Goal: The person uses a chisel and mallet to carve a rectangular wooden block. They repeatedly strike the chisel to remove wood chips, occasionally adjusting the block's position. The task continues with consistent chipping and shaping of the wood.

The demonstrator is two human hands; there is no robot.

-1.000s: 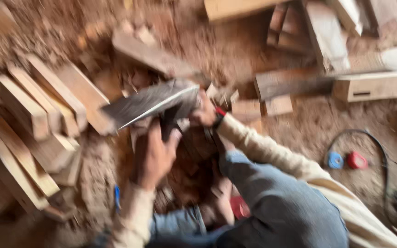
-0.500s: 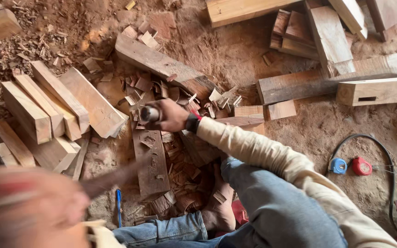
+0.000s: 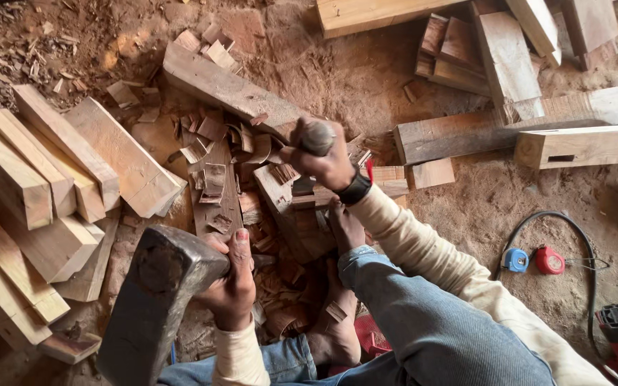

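Chisel [image 3: 316,137] gripped in your right hand [image 3: 323,161], axe [image 3: 153,300] clenched in your left hand [image 3: 234,286]: a glancing blow risks your fingers [image 3: 296,154].

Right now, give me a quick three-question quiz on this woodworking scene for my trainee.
1. Multiple choice: the left hand holds A) a saw, B) a heavy hammer, C) a brush.
2. True or false: the right hand has its grip on the top end of the chisel.
3. Fill in: beside the black cable lie two small tape measures, one red and one ___.

Key: 1 B; 2 true; 3 blue.
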